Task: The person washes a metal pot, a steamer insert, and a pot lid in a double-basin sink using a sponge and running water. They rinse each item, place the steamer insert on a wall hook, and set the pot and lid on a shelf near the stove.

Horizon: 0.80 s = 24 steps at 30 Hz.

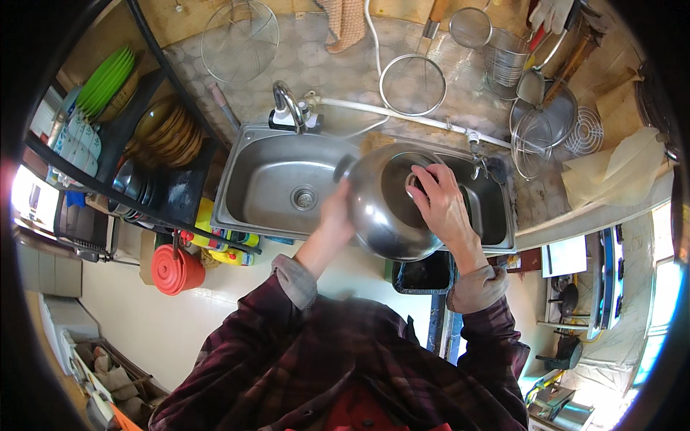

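Note:
A large, rounded stainless-steel pot (372, 226) is held tilted over the right part of the double-bowl steel sink (253, 183). My left hand (335, 211), slightly blurred, grips the pot's left side, just below a dark, stubby handle (344, 168). On the upper face, the fingers of my right hand (446, 207) close around a small round knob or ring (412, 186). Whether that face is a separate lid I cannot tell. The pot hides the divider and much of the right bowl (488, 199). In the left bowl, the drain strainer (304, 197) shows.
A chrome faucet (291, 105) rises behind the left bowl; a smaller tap (475, 161) is at the right. Wire strainers (413, 85) hang on the wall. A dish rack (178, 199) stands left. Below are a black-lined bin (423, 277) and a red bucket (175, 272).

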Tool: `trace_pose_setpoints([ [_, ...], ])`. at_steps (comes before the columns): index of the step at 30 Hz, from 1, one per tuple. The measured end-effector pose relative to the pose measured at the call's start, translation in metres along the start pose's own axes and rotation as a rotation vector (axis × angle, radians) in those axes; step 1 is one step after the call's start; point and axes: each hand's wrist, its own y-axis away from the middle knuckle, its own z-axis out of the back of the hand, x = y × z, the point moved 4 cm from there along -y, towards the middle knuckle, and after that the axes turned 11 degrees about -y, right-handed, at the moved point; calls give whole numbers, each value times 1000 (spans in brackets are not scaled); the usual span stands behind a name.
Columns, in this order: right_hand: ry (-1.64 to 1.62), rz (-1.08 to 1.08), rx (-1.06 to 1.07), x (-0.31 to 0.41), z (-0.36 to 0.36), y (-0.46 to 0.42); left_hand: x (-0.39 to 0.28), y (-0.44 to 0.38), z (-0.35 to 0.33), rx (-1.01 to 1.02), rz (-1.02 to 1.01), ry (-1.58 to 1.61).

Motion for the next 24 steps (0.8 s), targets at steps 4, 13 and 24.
trace_pose_setpoints([
  [4,-19,28,-19,-12,-6,3,-47,-9,42,-418,-559,-1107],
  [13,57,87,56,-25,-26,9,-67,-33,41,-307,-583,-1355],
  [24,57,111,57,-35,-39,11,-38,-66,59,-264,-659,-1442],
])
